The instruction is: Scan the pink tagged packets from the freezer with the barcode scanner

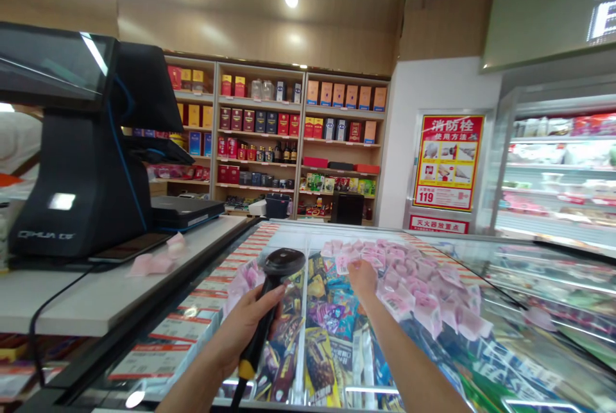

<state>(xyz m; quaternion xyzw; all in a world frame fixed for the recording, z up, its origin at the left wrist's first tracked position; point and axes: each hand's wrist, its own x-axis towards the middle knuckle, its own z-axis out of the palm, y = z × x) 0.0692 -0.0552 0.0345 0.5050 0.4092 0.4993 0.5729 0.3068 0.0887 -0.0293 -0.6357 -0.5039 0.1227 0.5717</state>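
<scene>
My left hand (250,326) is wrapped round the handle of a black barcode scanner (283,263) with a yellow band near its base. The scanner is above the glass lid of a chest freezer. At the far middle of the lid, my right hand (363,277) is closed on a pink paper label (342,263), its fingertips partly hidden. Many more curled pink labels (426,304) are spread on the glass around and to the right of that hand. Under the lid are packaged ice creams (320,362) in colourful wrappers.
On the white counter (58,301) to the left stand a black cash register (81,169) and a few pink labels (154,262). Price tags (168,329) line the freezer's left edge. Shelves with boxes and bottles (260,121) stand behind; a lit cooler (558,163) is at right.
</scene>
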